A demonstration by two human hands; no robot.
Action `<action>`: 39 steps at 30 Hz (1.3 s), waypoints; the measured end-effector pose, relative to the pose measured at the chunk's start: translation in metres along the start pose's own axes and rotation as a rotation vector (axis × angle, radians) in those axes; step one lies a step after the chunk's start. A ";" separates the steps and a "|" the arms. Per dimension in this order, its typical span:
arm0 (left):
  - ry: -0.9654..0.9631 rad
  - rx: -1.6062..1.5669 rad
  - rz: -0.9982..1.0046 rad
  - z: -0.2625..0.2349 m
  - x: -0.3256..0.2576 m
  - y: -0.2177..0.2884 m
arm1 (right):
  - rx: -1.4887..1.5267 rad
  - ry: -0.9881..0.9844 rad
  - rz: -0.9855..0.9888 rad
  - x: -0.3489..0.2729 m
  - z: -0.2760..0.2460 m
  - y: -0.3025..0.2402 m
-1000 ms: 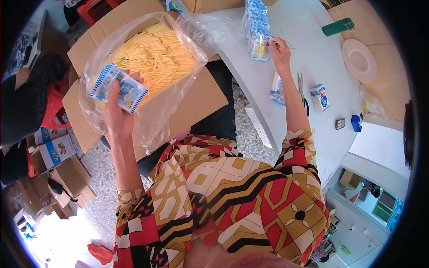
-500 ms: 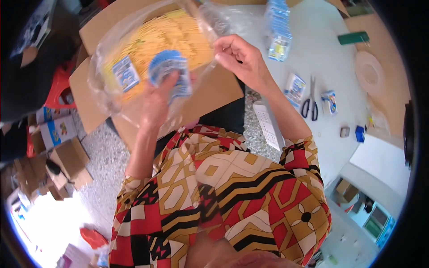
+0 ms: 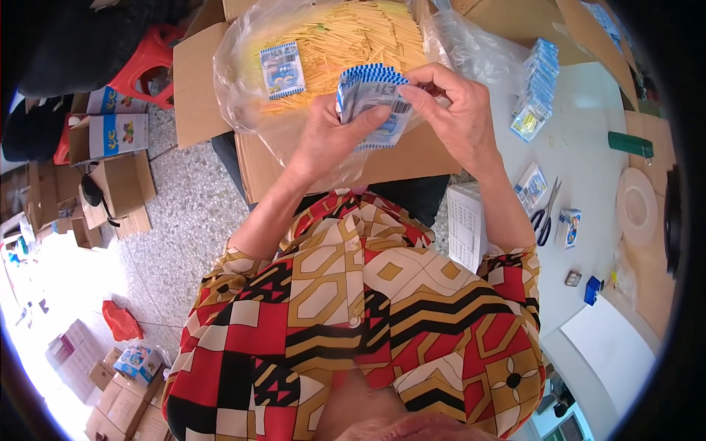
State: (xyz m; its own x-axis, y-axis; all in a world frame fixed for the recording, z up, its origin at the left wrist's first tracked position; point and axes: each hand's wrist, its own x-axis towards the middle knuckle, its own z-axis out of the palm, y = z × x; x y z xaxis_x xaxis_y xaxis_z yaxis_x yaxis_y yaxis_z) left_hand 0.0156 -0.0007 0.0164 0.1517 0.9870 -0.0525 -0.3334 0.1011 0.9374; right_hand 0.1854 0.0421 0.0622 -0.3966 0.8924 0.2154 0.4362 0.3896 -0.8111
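My left hand (image 3: pixel 331 136) is closed round a fanned stack of flat blue-and-white packets (image 3: pixel 381 131), its thumb across the front. At the stack's upper right corner, the thumb and fingers of my right hand (image 3: pixel 460 114) pinch the edge of a packet. The stack is above a clear plastic bag (image 3: pixel 229 73) full of thin yellow sticks (image 3: pixel 360 37), which lines an open cardboard box (image 3: pixel 198 95). One single packet (image 3: pixel 282 70) lies flat on the sticks, left of my left hand.
On the pale table (image 3: pixel 581 110) to the right are a long row of packets (image 3: pixel 535 88), scissors (image 3: pixel 546 213), a green stapler-like object (image 3: pixel 630 145) and a roll of tape (image 3: pixel 637 208). Red stool (image 3: pixel 151 66) and cardboard boxes (image 3: pixel 121 187) stand left on the speckled floor.
My right hand has come in from beside the bag's edge to the stack and now pinches its corner. The view has shifted. The stack stays in my left hand.
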 end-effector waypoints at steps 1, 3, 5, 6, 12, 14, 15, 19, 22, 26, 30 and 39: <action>0.005 0.000 -0.030 0.000 0.000 0.002 | -0.001 0.000 0.004 -0.001 0.000 0.001; -0.010 0.003 -0.013 -0.004 0.000 0.002 | -0.032 0.025 -0.052 -0.001 0.000 0.001; -0.022 0.009 0.003 -0.007 0.000 -0.001 | 0.005 0.021 -0.055 -0.003 0.001 0.000; -0.002 0.011 0.010 -0.008 0.001 -0.004 | 0.042 0.018 -0.060 -0.003 0.002 -0.001; 0.104 0.011 0.054 -0.006 -0.001 -0.006 | 0.167 -0.048 0.039 -0.005 0.002 -0.004; 0.118 0.001 0.078 -0.005 -0.002 -0.006 | 0.174 -0.080 0.047 -0.006 0.002 -0.003; 0.128 0.011 0.071 -0.006 -0.002 -0.008 | 0.180 -0.113 0.054 -0.007 0.002 -0.003; 0.104 0.093 0.010 -0.010 -0.006 -0.008 | 0.109 -0.081 -0.014 -0.009 0.003 -0.005; 0.095 0.061 0.055 -0.004 -0.009 0.000 | 0.052 -0.032 -0.116 -0.010 0.006 -0.002; 0.072 0.026 0.044 -0.008 -0.012 -0.002 | 0.026 0.024 -0.189 -0.013 0.009 -0.004; 0.111 0.053 0.047 -0.009 -0.012 -0.005 | -0.026 0.109 -0.330 -0.016 0.018 0.001; 0.177 0.148 0.104 -0.012 -0.011 -0.017 | -0.234 0.175 -0.535 -0.016 0.017 -0.003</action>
State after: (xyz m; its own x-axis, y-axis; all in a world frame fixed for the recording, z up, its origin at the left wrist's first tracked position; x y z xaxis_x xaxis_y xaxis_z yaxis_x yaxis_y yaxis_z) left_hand 0.0081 -0.0122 -0.0027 -0.0457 0.9990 -0.0008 -0.1971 -0.0082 0.9803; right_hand 0.1771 0.0226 0.0516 -0.4800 0.5757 0.6619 0.3870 0.8161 -0.4291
